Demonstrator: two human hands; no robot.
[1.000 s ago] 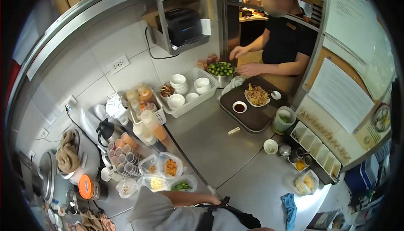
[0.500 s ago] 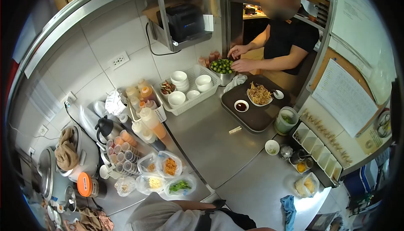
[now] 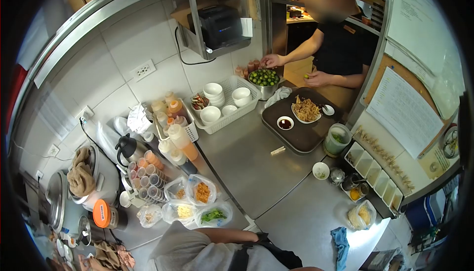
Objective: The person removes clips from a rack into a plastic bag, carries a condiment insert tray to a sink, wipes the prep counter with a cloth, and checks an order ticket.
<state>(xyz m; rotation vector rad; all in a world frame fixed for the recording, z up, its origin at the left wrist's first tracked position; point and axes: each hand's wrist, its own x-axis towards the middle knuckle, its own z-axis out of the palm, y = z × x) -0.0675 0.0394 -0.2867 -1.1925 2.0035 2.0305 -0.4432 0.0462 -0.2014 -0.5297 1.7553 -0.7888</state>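
Note:
A bare forearm of mine point(image 3: 227, 234) lies across my body at the bottom edge, below the bags of toppings. It ends at something black, glove or cloth, so my left hand's fingers cannot be made out. My right hand is out of view. Nearest the forearm are open plastic bags with green leaves point(image 3: 214, 215), pale yellow shreds point(image 3: 184, 211) and orange crumbs point(image 3: 201, 192). Across the counter, a co-worker point(image 3: 340, 48) has one hand by a metal bowl of small green limes point(image 3: 264, 77) and a lime point(image 3: 306, 76) in the other.
A dark tray point(image 3: 296, 140) holds a plate of fried food point(image 3: 306, 109) and a sauce dish point(image 3: 285, 123). A white basket point(image 3: 232, 118) of bowls, sauce bottles point(image 3: 181, 142) and lidded cups point(image 3: 148, 177) line the left. A condiment rack point(image 3: 374, 178) and blue cloth point(image 3: 339, 246) are right.
The co-worker's hands have parted: one stays near the lime bowl, the other has drawn back to the right with a lime. My view has shifted slightly.

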